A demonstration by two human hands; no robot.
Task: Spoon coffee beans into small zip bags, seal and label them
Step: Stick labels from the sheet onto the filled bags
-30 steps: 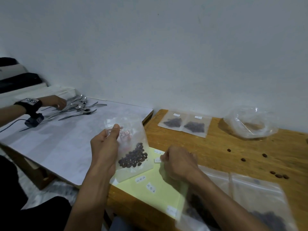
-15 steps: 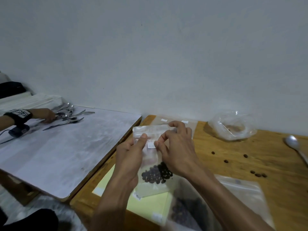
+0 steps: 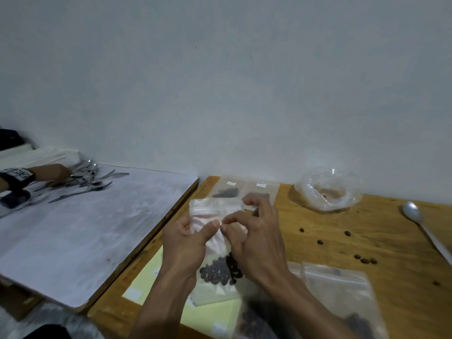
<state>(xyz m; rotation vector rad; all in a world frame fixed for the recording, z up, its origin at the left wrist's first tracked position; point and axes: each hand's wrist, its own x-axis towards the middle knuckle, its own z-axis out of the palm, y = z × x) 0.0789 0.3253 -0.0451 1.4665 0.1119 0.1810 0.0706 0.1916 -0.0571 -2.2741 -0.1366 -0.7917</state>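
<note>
Pinching a zip bag of beans, both hands hover over a wooden table by a white wall.

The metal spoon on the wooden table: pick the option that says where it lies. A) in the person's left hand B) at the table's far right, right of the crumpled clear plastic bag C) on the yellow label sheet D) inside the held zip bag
B: the metal spoon lies bare on the wooden table at its far right, right of the crumpled clear plastic bag, with no hand touching it.
</note>
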